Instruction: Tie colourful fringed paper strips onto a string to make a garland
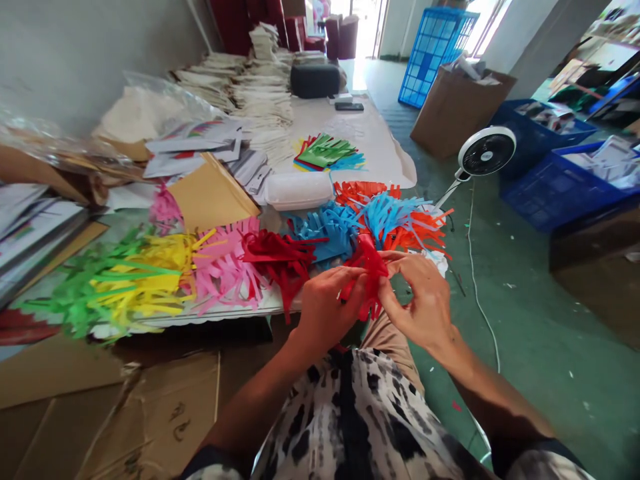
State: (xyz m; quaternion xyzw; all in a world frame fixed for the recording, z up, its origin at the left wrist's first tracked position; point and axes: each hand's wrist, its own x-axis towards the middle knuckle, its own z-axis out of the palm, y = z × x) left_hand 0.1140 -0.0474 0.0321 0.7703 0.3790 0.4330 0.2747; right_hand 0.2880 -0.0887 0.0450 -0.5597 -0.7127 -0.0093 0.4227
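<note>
Handwork | left hand and right hand are clamping fingertips on red fringed papery bundle | apparently gathering its loose strands

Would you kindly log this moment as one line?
left hand: pinching bright-red fringed paper | right hand: pinching same paper | nearby: dark-red fringed bundle, blue fringed bundle

Tassels line the table's near edge in front of us, a box just behind them. Farther back, a phone lies right of stacks. A fan stands right of the table, crates farther right.
</note>
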